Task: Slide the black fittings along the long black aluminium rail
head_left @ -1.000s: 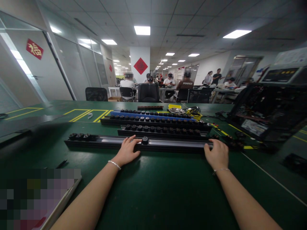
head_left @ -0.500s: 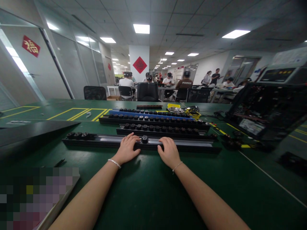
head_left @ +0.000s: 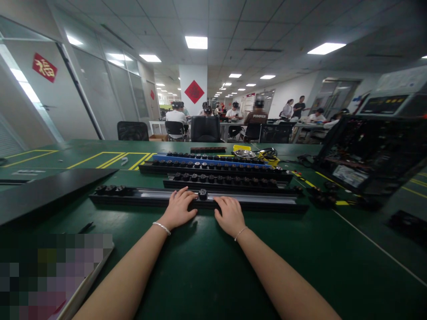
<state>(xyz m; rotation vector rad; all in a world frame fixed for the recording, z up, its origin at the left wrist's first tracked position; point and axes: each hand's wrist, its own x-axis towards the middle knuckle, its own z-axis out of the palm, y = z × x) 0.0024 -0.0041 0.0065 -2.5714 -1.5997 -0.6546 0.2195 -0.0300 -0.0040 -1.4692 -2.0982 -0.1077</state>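
Observation:
A long black channel point(head_left: 160, 201) with a shiny inner strip lies crosswise on the table in front of me. In it sits one small black block point(head_left: 203, 194) that looks like a socket insert, between my two hands. My left hand point(head_left: 181, 208) lies over the channel just left of that block, fingers stretched and thumb apart; whether its fingertips touch the block I cannot tell. On the other side, my right hand point(head_left: 231, 215) rests fingertips on the channel, thumb apart, close to the block. Several similar black inserts point(head_left: 110, 190) stand at the channel's left end.
Behind it lie more filled black strips point(head_left: 220, 179) and a blue one point(head_left: 160, 158). A metal dish point(head_left: 245, 154) and yellow tray point(head_left: 242, 147) stand farther back. An open black equipment case point(head_left: 350, 178) is at right. A dark panel point(head_left: 43, 191) lies left. People sit at tables beyond.
My right hand has moved left, nearer the small black block. My left hand and the channel appear almost where they were, with a slight shift of the view.

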